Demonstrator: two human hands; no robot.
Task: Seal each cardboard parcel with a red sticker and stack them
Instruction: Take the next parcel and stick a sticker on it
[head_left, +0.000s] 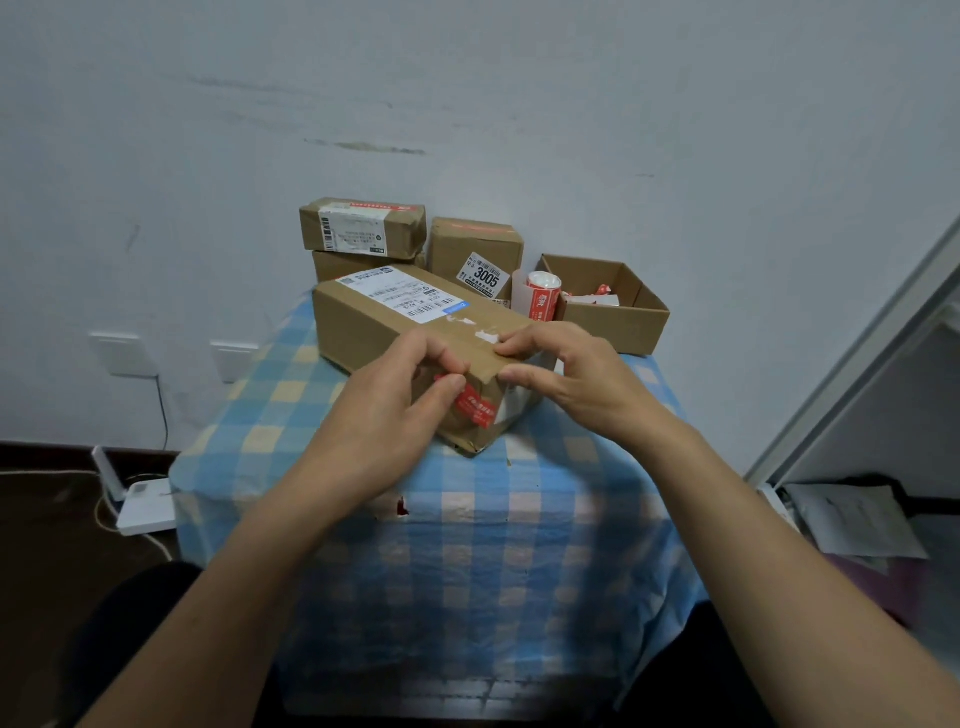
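A long cardboard parcel (374, 322) with a white shipping label lies on the checked tablecloth. A red sticker (475, 408) sits across its near end. My left hand (395, 410) presses the sticker's upper edge with fingertips and thumb. My right hand (566, 374) holds the parcel's near right corner, fingers on top and thumb on the end face. At the back stand two stacked parcels (363, 228) and a taller parcel (475, 254), each with red tape on top.
An open cardboard box (623, 319) with red and white scraps stands back right, a red sticker roll (543, 293) beside it. The blue checked table (467, 519) is small and set against the wall. A white router (140, 504) lies on the floor at left.
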